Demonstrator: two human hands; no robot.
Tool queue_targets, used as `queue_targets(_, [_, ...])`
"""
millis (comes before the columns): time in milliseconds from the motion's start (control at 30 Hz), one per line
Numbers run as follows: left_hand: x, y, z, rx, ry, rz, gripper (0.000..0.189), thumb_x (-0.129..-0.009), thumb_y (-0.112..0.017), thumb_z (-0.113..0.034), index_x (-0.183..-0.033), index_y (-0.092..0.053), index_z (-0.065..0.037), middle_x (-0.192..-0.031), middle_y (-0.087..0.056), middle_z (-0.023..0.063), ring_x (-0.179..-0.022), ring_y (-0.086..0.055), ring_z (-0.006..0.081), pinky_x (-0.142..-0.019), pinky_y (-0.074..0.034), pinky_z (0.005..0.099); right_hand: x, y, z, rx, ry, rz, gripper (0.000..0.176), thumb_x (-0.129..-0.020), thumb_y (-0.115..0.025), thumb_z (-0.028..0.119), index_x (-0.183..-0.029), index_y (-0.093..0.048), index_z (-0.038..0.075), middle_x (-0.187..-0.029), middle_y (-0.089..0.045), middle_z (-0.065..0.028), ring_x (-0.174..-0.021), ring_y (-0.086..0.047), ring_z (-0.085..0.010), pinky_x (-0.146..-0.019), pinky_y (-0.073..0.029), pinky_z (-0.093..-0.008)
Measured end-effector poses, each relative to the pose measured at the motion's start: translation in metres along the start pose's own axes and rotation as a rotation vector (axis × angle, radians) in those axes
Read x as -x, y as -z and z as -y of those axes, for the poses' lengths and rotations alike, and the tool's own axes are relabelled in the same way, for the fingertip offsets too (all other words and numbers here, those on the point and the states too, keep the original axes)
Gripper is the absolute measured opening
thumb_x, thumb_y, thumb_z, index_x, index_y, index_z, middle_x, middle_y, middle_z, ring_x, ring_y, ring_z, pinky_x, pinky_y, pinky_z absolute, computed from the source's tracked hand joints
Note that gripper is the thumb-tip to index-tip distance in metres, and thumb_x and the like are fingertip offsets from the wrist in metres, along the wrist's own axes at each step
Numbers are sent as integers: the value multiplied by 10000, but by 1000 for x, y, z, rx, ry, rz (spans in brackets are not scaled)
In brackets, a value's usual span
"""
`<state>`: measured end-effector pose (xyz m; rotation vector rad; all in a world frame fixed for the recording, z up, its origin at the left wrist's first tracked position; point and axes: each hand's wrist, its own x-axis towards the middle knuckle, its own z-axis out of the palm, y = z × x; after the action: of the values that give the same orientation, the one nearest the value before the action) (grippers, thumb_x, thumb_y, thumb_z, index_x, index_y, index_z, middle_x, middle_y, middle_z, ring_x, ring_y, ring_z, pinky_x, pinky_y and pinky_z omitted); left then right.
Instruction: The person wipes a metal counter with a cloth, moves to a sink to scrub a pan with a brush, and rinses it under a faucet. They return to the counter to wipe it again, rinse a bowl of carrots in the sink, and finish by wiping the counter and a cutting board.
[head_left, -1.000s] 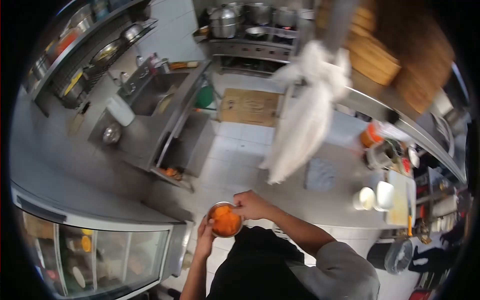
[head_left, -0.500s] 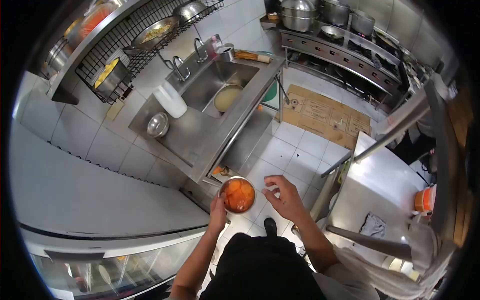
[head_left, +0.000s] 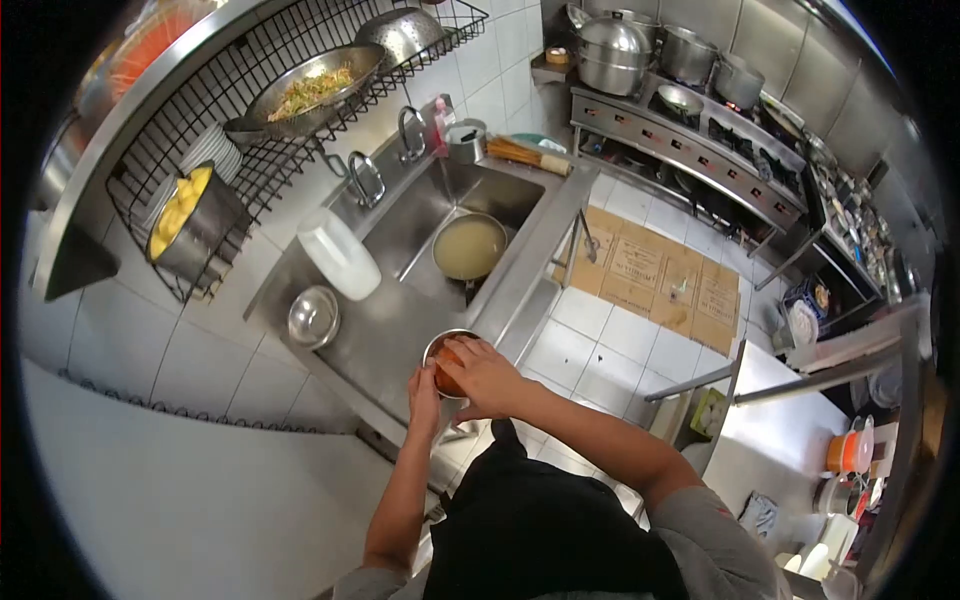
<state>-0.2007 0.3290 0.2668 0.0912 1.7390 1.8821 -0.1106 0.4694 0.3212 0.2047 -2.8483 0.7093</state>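
Plainly upright, small round steel bowl of orange food (head_left: 443,362): left hand (head_left: 424,392) clasps it, right hand (head_left: 487,377) covers it, grip unclear; steel sink counter (head_left: 380,340) below, tiled kitchen.

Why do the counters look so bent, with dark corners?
Head view: a fisheye lens bows the sink counter and wire rack into curves; a black border rings the frame; the bowl, left hand and right hand at centre look sharp.

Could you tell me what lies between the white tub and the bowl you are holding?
Only bare steel counter separates white tub from bowl, per the head view.
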Motion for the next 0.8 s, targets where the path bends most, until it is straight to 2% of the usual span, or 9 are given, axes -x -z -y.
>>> queue_targets(167, [-95, -7, -30, 92, -7, 49, 473, -968, -462, -413, -1196, -553, -9, -1118, -588, 102, -1001, -582, 220, -858, -492, 375, -92, -15, -50, 143, -60, 44, 920, -615, -829, 419, -1350, -432, 32, -1316, -444, -197, -1245, -415, -395, -1023, -374, -486])
queue_targets(300, [-155, -17, -61, -192, -90, 0, 457, -972, -466, -396, -1144, -597, 6, -1074, -622, 109, -978, -577, 209, -857, -462, 349, -144, -16, -83, 127, -212, 138, 910, -655, -808, 448, -1358, -428, 12, -1312, -446, -194, -1243, -418, -358, -1035, -366, -504])
queue_targets(367, [-192, -22, -66, -243, -96, -12, 458, -979, -461, -383, -1151, -601, 18, -1091, -634, 124, -1016, -581, 218, -895, -452, 348, -164, -20, -107, 92, -209, 92, 876, -685, -789, 430, -1364, -421, 17, -1317, -440, -198, -1248, -412, -367, -1036, -370, -502])
queue_targets(467, [-233, -28, -75, -353, -200, -17, 483, -962, -458, -418, -1120, -630, 4, -1040, -647, 145, -940, -602, 266, -829, -457, 376, -191, -45, -151, -29, -195, -8, 809, -739, -747, 394, -1375, -408, 27, -1327, -427, -210, -1255, -400, -387, -1045, -370, -495])
queue_targets(533, [-257, -39, -92, -715, -321, -37, 475, -953, -456, -412, -1177, -630, -31, -1114, -637, 231, -1028, -600, 382, -872, -454, 423, -207, -55, -174, -117, -181, -61, 777, -764, -726, 374, -1381, -401, 33, -1334, -421, -219, -1256, -395, -399, -1053, -368, -490])
queue_targets(567, [-268, -46, -99, -721, -313, -49, 475, -953, -456, -412, -1177, -630, -31, -1114, -637, 231, -1028, -600, 382, -872, -454, 423, -216, -59, -186, -261, -206, -91, 783, -754, -721, 327, -1392, -384, 23, -1362, -396, -229, -1263, -386, -404, -1061, -356, -482])
queue_targets(633, [-287, -65, -122, -1042, -143, -151, 478, -942, -457, -421, -1235, -613, -77, -1160, -606, 279, -1120, -541, 454, -925, -446, 463, -238, -70, -211, -426, -223, -116, 791, -744, -716, 280, -1402, -366, 13, -1390, -372, -239, -1270, -377, -410, -1069, -344, -474])
queue_targets(733, [-318, -93, -148, -1368, -92, -184, 543, -906, -510, -477, -1274, -592, -86, -1207, -559, 317, -1123, -557, 449, -950, -464, 476, -269, -87, -243, -597, -176, -205, 705, -822, -664, 336, -1394, -389, 28, -1433, -343, -254, -1320, -320, -437, -1110, -287, -472])
queue_targets(800, [-338, -117, -165, -1556, -68, -180, 538, -906, -512, -477, -1250, -603, -74, -1196, -547, 335, -1114, -555, 465, -924, -481, 488, -285, -91, -258, -775, -29, -312, 662, -862, -642, 320, -1402, -385, 36, -1471, -315, -236, -1356, -286, -417, -1139, -225, -450])
